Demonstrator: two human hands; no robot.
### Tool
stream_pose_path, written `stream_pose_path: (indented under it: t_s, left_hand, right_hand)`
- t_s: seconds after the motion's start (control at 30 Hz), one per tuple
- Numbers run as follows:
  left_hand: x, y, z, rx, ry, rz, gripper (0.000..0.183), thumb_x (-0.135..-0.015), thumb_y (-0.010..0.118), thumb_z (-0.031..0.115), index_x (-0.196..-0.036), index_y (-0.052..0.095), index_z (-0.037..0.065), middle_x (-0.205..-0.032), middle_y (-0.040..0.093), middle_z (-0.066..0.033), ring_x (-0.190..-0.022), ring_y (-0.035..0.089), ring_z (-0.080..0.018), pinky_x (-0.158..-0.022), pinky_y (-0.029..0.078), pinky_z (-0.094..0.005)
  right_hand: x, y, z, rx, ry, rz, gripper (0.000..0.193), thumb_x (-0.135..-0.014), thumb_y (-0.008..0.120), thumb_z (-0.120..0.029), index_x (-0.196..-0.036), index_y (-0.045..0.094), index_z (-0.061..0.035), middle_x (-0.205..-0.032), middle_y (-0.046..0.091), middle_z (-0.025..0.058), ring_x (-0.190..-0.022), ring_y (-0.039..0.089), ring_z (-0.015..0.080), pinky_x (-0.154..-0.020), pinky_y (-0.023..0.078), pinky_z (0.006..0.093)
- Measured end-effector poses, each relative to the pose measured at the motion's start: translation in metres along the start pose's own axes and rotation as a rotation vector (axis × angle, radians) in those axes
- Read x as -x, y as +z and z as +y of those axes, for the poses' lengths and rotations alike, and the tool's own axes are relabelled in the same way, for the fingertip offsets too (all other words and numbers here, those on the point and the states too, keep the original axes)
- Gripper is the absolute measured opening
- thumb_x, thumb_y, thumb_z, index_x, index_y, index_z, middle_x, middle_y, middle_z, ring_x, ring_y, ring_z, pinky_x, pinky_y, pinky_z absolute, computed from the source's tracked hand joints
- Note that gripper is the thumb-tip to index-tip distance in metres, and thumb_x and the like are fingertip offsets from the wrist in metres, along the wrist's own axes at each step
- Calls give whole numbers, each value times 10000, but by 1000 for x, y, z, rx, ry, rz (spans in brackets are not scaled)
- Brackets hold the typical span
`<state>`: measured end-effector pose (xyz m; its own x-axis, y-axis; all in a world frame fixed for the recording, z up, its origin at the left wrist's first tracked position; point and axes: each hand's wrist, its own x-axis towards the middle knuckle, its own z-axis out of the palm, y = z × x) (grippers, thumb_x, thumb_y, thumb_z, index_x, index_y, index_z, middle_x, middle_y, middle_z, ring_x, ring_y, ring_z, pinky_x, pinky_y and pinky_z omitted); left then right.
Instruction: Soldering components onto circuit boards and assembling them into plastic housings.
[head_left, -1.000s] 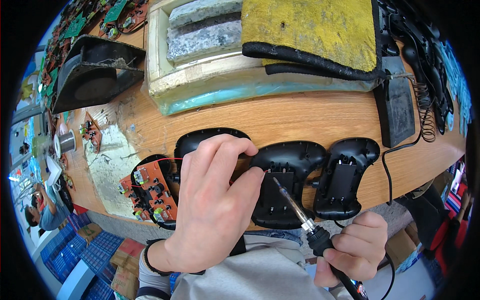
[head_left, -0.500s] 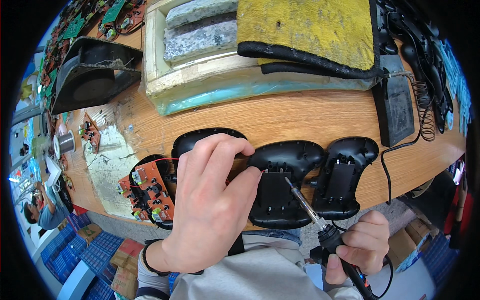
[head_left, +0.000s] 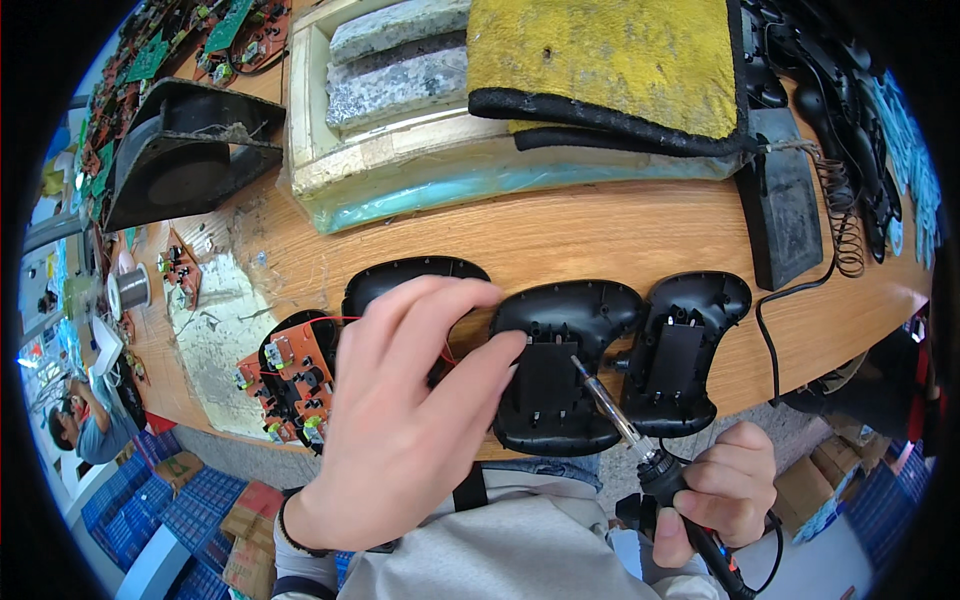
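The left hand (head_left: 410,420) presses fingertips on the middle black shell (head_left: 560,365) lying on the counter (head_left: 600,240); the right hand (head_left: 725,490), nearer below-right, grips a soldering iron (head_left: 625,430) angled up-left into it.

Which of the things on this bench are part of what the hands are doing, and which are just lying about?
In use:
left hand on the middle shell
right hand holding the soldering iron
red wire
orange circuit board

Lying about:
yellow pad
solder spool
black housing
right shell
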<state>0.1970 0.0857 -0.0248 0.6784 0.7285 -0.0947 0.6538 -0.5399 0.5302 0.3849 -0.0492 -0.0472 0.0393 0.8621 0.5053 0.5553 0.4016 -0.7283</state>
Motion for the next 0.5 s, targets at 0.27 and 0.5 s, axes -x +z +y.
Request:
stream_pose_path:
  t_s: [0.27, 0.5]
  left_hand:
    - [56, -27, -14, -178, 255, -222, 251, -605, 660, 56, -848, 681, 116, -1048, 591, -39, -997, 519, -249, -761, 428, -336]
    - [49, -11, -23, -237, 529, -162, 207, -666, 637, 52, -869, 667, 85, -1055, 598, -47, -920, 575, -205, -682, 441, -282]
  right_hand:
    - [13, 4, -1, 13, 27, 102, 197, -602, 586, -179, -705, 466, -62, -448, 405, 34, -331, 301, 120, -427, 212, 297]
    - [19, 0, -7, 6, 26, 136, 199, -606, 593, -179, -712, 474, -60, -450, 416, 36, -335, 313, 124, -431, 214, 295]
